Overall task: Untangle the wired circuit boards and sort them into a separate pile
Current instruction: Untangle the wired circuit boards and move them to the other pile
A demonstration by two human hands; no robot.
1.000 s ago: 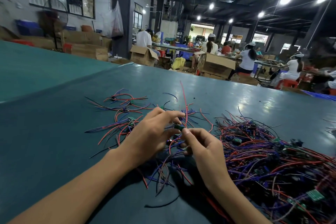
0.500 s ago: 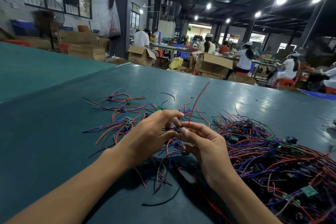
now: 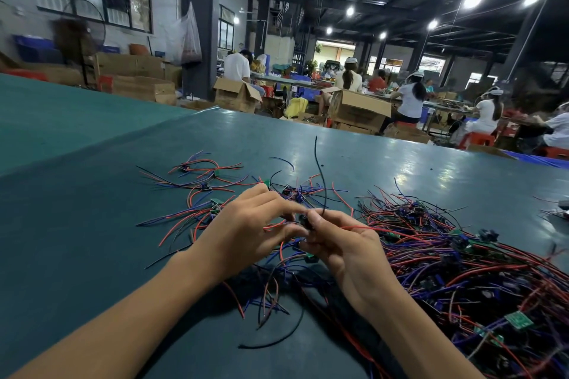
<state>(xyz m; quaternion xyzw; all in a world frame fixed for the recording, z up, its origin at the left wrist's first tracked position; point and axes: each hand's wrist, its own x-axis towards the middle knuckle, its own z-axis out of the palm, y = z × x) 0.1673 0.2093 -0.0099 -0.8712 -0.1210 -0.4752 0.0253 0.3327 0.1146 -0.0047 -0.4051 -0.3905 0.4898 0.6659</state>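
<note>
My left hand (image 3: 246, 234) and my right hand (image 3: 341, 246) meet above the table and pinch one small wired circuit board (image 3: 304, 221) between their fingertips. A black wire (image 3: 321, 175) rises from it and a red wire (image 3: 378, 229) runs off to the right. A big tangled heap of red, blue and black wired boards (image 3: 468, 271) lies to the right. A looser spread of separated wired boards (image 3: 203, 191) lies to the left and behind my hands. The board itself is mostly hidden by my fingers.
The green table (image 3: 77, 224) stretches wide to the left. A loose black wire (image 3: 277, 338) lies near the front. Beyond the far edge stand cardboard boxes (image 3: 360, 111) and several seated people at other tables.
The red wire that stood upright from the pinched board has swung down to the right; a black wire now stands up. Both hands stayed together and shifted slightly.
</note>
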